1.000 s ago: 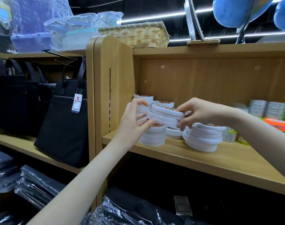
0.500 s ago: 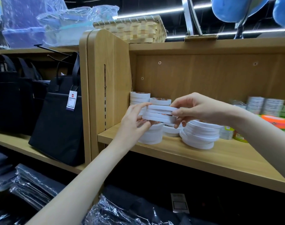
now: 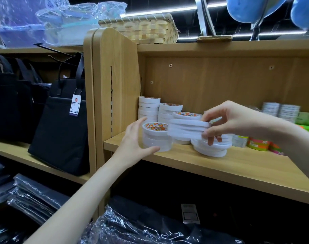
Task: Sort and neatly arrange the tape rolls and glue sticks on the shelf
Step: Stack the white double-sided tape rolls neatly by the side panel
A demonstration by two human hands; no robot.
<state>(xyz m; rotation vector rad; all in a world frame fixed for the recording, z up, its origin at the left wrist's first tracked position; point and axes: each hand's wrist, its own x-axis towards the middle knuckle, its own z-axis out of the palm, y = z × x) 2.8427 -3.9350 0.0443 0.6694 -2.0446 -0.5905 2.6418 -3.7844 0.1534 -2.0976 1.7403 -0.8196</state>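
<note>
Right hand pinches lifted tape rolls; left hand, fingers spread, cups the front stack on the shelf.

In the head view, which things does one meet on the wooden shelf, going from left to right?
Left hand → front stack of tape rolls → tape rolls held by the right hand → right hand → green and orange items.
</note>
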